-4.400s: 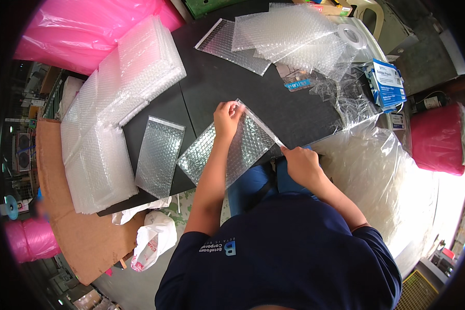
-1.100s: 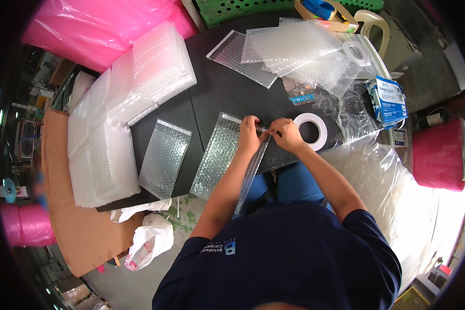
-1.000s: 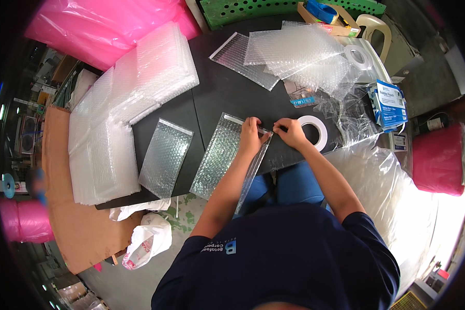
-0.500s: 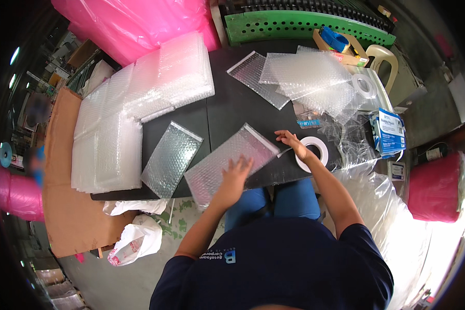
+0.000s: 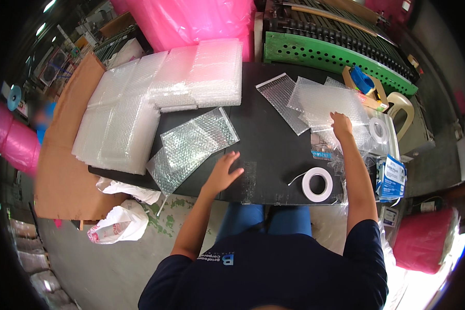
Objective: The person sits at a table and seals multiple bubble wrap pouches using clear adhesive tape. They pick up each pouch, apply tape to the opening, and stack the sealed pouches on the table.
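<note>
My left hand point(image 5: 225, 173) is over the near part of the black table, its fingers apart and nothing in them. To its left, two clear bubble wrap pouches overlap: the upper pouch point(image 5: 212, 132) has a white strip along its far right edge, and the lower pouch point(image 5: 165, 175) lies nearer me. My right hand point(image 5: 342, 126) reaches onto a loose pile of bubble wrap sheets point(image 5: 320, 101), its fingers bent together at the top sheet. A roll of white tape point(image 5: 306, 187) lies near the front edge, its free end sticking out to the left.
Stacked bubble wrap pouches point(image 5: 119, 119) cover the table's left side, beside a cardboard sheet point(image 5: 62, 170). A box with blue tape point(image 5: 362, 80), another white roll point(image 5: 378, 130) and blue-white packets point(image 5: 392, 175) stand right. Behind are pink wrap point(image 5: 191, 26) and a green perforated rail point(image 5: 336, 54).
The pouch under my left hand has moved left onto the other pouch, and that hand has come off it. My right hand has gone from the tape roll to the far pile. The view has shifted.
</note>
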Demonstrator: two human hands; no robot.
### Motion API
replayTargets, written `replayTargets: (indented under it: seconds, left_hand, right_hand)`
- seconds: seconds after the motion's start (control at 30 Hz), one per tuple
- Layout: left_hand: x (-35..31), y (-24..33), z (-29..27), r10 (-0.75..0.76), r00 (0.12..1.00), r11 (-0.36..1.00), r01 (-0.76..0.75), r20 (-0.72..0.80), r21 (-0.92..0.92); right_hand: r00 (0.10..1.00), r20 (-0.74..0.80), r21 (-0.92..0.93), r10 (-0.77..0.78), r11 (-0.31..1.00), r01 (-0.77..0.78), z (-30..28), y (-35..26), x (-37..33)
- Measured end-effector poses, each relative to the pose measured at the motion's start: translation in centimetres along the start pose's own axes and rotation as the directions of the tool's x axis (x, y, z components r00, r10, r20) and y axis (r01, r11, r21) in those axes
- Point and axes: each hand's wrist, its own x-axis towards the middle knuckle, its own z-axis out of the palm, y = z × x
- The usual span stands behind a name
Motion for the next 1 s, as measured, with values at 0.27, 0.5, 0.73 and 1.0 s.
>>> replayTargets:
  seconds: [0.27, 0.5, 0.73, 1.0]
  left_hand:
    - [-2.3, 14.8, -0.5, 0.353, 0.874, 0.770, -0.069, -0.334, 0.634]
    - [-4.9, 7.7, 4.9, -0.050, 0.990, 0.820, -0.032, 0.128, 0.571]
    - [-8.5, 7.9, 5.5, -0.172, 0.976, 0.690, 0.023, 0.132, 0.723]
    - [-5.8, 9.0, 3.6, -0.244, 0.917, 0.834, 0.033, 0.315, 0.551]
  right_hand:
    - [0.590, -0.721, -0.042, -0.362, 0.874, 0.485, -4.7, -10.2, -10.7]
    - [0.705, -0.422, 0.126, -0.570, 0.734, 0.668, 4.4, -16.9, -20.6]
    - [0.980, -0.191, 0.387, -0.050, 0.914, 0.122, 5.7, -13.8, -20.4]
    - [0.969, -0.116, 0.283, -0.217, 0.928, 0.242, 8.6, -5.2, -19.1]
